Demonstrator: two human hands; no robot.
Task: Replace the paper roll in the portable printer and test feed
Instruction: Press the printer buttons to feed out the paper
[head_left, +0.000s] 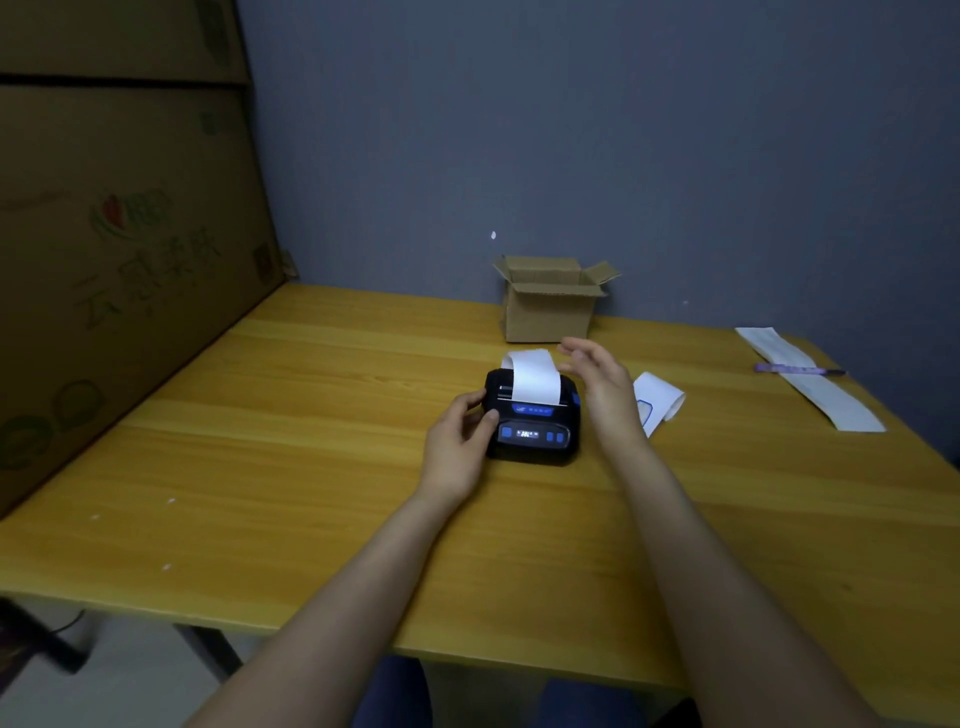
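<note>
My left hand (460, 441) clasps the printer (532, 415) at its nine o'clock side, thumb on the front panel, holding it on the worktop (311, 467). The printer is a small, hard plastic box, probably light enough to slide, so I brace it by the sides. My right hand (602, 384) hovers open at three o'clock, holding nothing. The paper strip (532, 379) curls up from the slot at twelve o'clock; it is thin and tears easily, so take it by its free edge.
</note>
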